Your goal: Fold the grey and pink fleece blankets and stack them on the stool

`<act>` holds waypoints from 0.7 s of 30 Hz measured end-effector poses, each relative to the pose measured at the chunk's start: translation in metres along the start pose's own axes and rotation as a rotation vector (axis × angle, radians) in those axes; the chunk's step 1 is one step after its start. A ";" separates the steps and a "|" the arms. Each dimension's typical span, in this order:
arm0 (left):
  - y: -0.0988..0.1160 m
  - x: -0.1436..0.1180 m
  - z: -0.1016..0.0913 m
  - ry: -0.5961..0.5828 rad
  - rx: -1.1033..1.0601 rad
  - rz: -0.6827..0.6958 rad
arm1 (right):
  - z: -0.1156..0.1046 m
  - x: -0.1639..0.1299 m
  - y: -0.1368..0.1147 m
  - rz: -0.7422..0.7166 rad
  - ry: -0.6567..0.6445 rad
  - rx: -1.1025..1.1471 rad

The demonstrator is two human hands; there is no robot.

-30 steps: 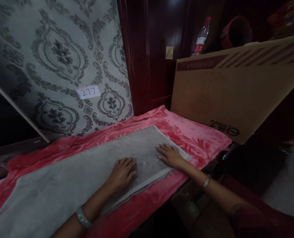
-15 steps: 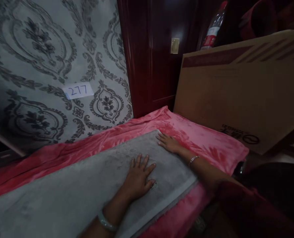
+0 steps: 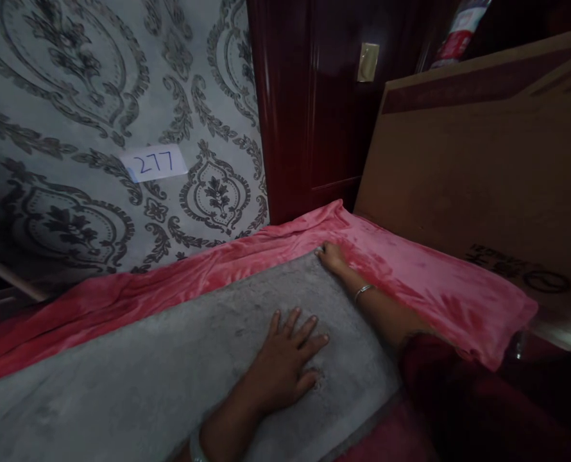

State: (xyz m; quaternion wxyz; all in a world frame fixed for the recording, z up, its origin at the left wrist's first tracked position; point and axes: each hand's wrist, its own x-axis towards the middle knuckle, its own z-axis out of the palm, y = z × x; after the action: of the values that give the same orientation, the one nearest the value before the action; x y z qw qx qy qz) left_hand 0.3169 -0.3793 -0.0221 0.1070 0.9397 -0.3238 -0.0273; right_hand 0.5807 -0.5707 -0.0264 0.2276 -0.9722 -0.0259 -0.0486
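Note:
A grey plush cloth lies flat in a long folded strip over a pink and red plush blanket. My left hand rests palm down on its upper face, fingers spread, holding nothing. At the cloth's far right corner, my right hand has its fingers curled and pinches the corner edge. Part of the right fingertips is hidden. The near right edge of the cloth shows more than one layer.
A large cardboard box stands on the right, with a red-labelled bottle behind its top edge. Patterned wallpaper with a paper marked 277 and a dark red wooden panel border the far side.
My right hand went from lying flat with spread fingers to curling round the cloth's far corner. My left hand stays flat on the cloth. The view has shifted slightly.

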 end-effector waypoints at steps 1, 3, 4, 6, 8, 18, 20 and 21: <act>0.000 0.000 0.001 0.008 0.000 0.000 | 0.002 -0.002 0.001 0.005 0.008 -0.013; 0.000 0.001 0.002 0.020 0.001 0.003 | 0.003 -0.006 0.002 0.017 0.020 -0.034; -0.001 0.001 0.003 0.022 0.002 0.006 | 0.003 -0.007 0.001 0.024 0.022 -0.045; -0.001 0.002 0.004 0.017 -0.001 0.008 | 0.000 -0.009 -0.001 0.032 0.017 -0.064; -0.002 0.002 0.005 0.016 -0.012 0.013 | -0.004 -0.014 -0.007 0.030 0.005 -0.081; 0.005 -0.003 0.003 0.046 0.045 0.098 | 0.023 -0.048 0.005 -0.312 -0.134 -0.307; 0.008 -0.003 0.002 0.052 0.117 0.121 | 0.031 -0.043 0.013 -0.311 -0.137 -0.323; 0.010 -0.002 0.003 0.058 0.159 0.140 | 0.035 -0.041 0.018 -0.332 -0.108 -0.329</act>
State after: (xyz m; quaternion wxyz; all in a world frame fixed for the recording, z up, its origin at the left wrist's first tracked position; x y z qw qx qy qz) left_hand 0.3084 -0.3863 -0.0223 0.0432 0.9206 -0.3867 0.0333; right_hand 0.5441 -0.5723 -0.0697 0.0535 -0.9798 -0.1894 -0.0371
